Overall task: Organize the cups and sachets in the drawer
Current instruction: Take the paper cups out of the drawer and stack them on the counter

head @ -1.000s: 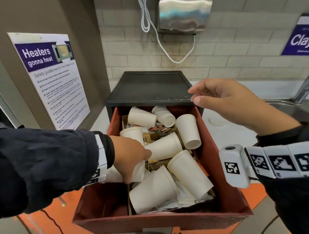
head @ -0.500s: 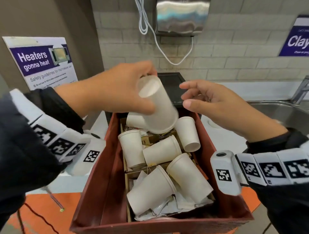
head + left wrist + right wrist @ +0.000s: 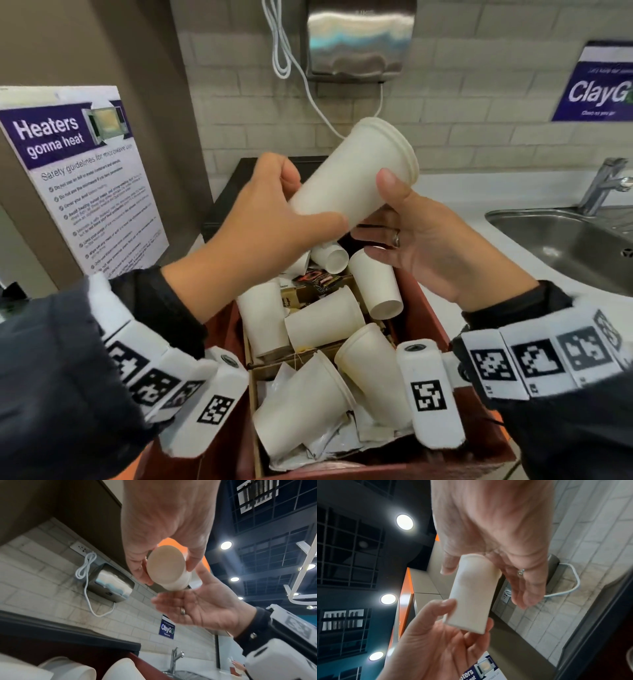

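Observation:
A white paper cup (image 3: 356,178) (image 3: 164,568) (image 3: 471,597) is held tilted above the red-brown drawer (image 3: 424,308), rim up and to the right. My left hand (image 3: 270,212) (image 3: 163,520) (image 3: 436,649) grips its base end between thumb and fingers. My right hand (image 3: 428,240) (image 3: 205,604) (image 3: 496,520) lies under the cup with straight fingers, its thumb resting on the side near the rim. Several white cups (image 3: 325,318) lie on their sides in the drawer. Dark sachets (image 3: 318,279) lie at the back and white sachets (image 3: 325,442) at the front.
A steel sink (image 3: 565,246) with a tap (image 3: 603,181) is set in the white counter (image 3: 462,192) at the right. A hand dryer (image 3: 359,37) with a white cord hangs on the tiled wall. A microwave poster (image 3: 78,178) stands at the left.
My left hand has lifted a cup out of the drawer and turned it rim up to the right. My right hand has come in under the cup, thumb now touching it.

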`<state>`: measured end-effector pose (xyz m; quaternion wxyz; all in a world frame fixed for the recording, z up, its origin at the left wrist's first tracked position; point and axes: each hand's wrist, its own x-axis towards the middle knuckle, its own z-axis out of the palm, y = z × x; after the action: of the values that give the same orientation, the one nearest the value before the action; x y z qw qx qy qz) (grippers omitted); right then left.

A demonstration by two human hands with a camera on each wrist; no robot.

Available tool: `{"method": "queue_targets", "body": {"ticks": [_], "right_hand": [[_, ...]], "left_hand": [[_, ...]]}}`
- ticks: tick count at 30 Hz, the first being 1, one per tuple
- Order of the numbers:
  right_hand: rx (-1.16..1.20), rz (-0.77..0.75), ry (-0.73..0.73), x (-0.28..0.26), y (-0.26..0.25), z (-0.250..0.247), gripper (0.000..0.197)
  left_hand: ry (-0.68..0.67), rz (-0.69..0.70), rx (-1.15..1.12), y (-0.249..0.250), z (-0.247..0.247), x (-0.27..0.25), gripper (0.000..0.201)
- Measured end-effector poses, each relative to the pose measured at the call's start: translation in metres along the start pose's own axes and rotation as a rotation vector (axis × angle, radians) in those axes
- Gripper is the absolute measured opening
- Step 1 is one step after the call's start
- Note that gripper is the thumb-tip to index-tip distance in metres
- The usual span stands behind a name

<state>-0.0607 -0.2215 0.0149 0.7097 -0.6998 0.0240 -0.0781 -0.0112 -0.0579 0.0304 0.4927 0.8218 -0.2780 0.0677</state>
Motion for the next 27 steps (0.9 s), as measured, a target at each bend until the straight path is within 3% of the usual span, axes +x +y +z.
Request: {"method": "queue_targets", "body": {"ticks": [5,8,10,14,16,20,27], "right_hand": [[0.216,-0.137,-0.048,0.002,0.004,0.012,0.051],[0.222,-0.223,0.008,0.003,0.004,0.011,0.037],[0.226,-0.254,0.052,0.003,0.002,0.004,0.031],[0.233,-0.269,0.095,0.003,-0.003,-0.007,0.029],[0.216,-0.271,0.1,0.003,-0.002,-0.008,0.031],[0.176,-0.248,0.105,0.004,0.002,-0.005,0.044],[0.202,-0.263,0.08,0.002,0.003,-0.007,0.034]], "left_hand": [[-0.16,-0.031,-0.038,0.002,0.017,-0.007,0.053],[-0.268,-0.091,0.017,-0.004,0.023,-0.008,0.054],[-0.442,-0.144,0.196,-0.012,0.025,-0.01,0.054],[-0.912,-0.2,0.804,-0.032,0.036,-0.023,0.063],[-1.021,-0.176,0.952,-0.04,0.046,-0.031,0.06],[-1.088,-0.14,1.038,-0.049,0.066,-0.04,0.05],[-1.029,-0.18,0.996,-0.054,0.077,-0.04,0.061]]}}
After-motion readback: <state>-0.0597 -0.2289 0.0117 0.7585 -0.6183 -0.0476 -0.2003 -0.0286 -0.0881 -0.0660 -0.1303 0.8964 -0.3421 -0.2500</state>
